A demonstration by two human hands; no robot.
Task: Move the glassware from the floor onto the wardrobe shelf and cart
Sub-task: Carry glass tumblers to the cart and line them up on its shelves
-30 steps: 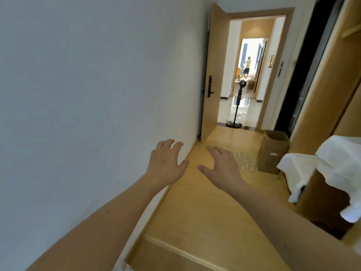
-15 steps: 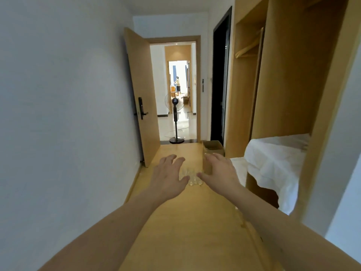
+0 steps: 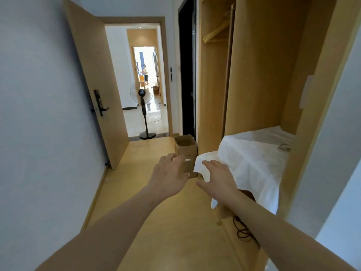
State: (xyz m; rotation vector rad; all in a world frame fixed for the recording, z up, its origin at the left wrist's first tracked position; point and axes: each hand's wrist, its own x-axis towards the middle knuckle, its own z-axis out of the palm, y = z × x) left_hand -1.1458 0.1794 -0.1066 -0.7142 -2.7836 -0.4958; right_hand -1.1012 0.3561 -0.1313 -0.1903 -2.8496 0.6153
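Head view, items listed from left to right: white wall (image 3: 39, 114), bare; wooden door (image 3: 93, 85), swung open against that wall, dark lever handle on its face; doorway beyond, showing a pedestal fan (image 3: 143, 106) on a tiled floor and, far off, a person standing in a further room; left hand (image 3: 170, 173), held out in front over the wooden floor (image 3: 156, 222), fingers spread and relaxed, gripping nothing; cardboard box (image 3: 185, 151), open at the top, standing on the floor partly behind the left hand; right hand (image 3: 216, 178), likewise extended, fingers apart and empty, overlapping the near corner of a white cloth (image 3: 250, 159); that cloth, draped over the low wardrobe shelf (image 3: 281, 133) and what seems a lower piece in front of it, possibly the cart, though this cannot be confirmed; wooden hanger (image 3: 214, 34), high in the open wardrobe; one clear object (image 3: 284, 147) lying on the cloth toward the far right, perhaps glassware, too indistinct to say. Floor glassware: not visible here, likely hidden behind the hands near the box. Progress, as a judgement: at or near the start, both hands unladen, at most one piece placed, floor pieces not yet collected.
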